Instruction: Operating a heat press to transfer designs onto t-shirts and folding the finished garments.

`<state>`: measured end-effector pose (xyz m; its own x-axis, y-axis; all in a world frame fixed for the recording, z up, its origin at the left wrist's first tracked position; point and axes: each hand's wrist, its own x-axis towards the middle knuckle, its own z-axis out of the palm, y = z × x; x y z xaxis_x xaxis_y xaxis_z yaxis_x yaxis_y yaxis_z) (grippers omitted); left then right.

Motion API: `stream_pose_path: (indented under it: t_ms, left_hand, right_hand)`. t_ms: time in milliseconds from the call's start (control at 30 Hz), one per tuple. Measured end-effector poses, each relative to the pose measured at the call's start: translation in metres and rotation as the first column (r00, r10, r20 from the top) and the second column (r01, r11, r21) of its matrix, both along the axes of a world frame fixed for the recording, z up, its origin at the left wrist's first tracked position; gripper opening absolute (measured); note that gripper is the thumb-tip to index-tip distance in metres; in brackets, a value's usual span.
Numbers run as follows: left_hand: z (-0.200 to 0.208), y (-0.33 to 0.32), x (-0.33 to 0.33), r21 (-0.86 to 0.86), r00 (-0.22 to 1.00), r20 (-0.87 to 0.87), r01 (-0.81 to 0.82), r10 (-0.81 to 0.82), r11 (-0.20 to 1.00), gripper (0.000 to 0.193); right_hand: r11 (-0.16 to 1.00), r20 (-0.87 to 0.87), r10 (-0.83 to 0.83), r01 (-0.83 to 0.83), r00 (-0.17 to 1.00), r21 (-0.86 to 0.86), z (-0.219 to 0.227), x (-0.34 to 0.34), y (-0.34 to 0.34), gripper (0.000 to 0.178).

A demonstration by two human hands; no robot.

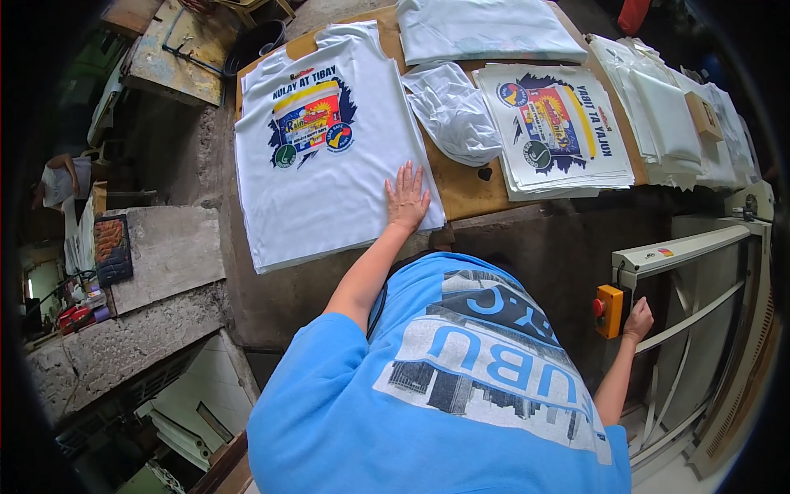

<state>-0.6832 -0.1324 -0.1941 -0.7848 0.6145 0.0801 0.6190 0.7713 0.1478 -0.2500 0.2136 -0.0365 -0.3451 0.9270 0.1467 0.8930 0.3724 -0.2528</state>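
Note:
A stack of white T-shirts (321, 206), the top one with a colourful paint-bucket print, lies on the wooden table at the left. My left hand (407, 198) rests flat on its near right corner, fingers spread. Out to the right, my right hand (638, 319) is closed in a fist beside an orange control box (609, 311) with a red button. It is close to the pale metal frame (695, 311) of a large machine; what the fingers hold, if anything, is hidden. A crumpled white cloth (461, 115) sits just right of the shirts.
Right of the cloth is a pile of printed sheets (559, 136) bearing a reversed design. Folded white fabric (490, 33) lies at the table's back. More white stacks (658, 111) and a small cardboard box (704, 115) are farther right. Concrete ledges (164, 255) stand at the left.

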Motion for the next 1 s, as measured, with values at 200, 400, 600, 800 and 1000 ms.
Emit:
stream_pose_path:
  t_ms: [200,400,600,800,1000]
  left_hand:
    - [0.013,0.002,-0.006,0.075,1.0,0.017,-0.002,0.001,0.997,0.057]
    - [0.056,0.013,-0.049,0.177,0.004,0.873,-0.934,-0.487,0.31,0.039]
    - [0.099,0.02,-0.052,-0.013,-0.119,0.412,-0.992,-0.903,0.125,0.041]
    - [0.09,0.018,-0.051,-0.027,-0.18,0.291,-0.983,-0.94,0.18,0.032]
    - [0.095,0.028,-0.04,-0.078,-0.216,0.437,-0.976,-0.873,0.202,0.047]
  right_hand:
    - [0.994,0.064,-0.082,0.086,0.995,-0.065,-0.003,0.008,0.004,0.044]
    - [0.997,-0.007,-0.071,0.071,0.997,-0.038,0.0,0.004,-0.003,0.043]
    - [0.997,0.03,-0.075,0.074,0.997,0.007,-0.004,0.006,0.002,0.04]
    - [0.996,0.028,-0.078,0.079,0.997,-0.034,-0.001,-0.002,0.003,0.04]
    - [0.998,-0.013,-0.062,0.062,0.998,-0.008,0.001,0.002,-0.002,0.039]
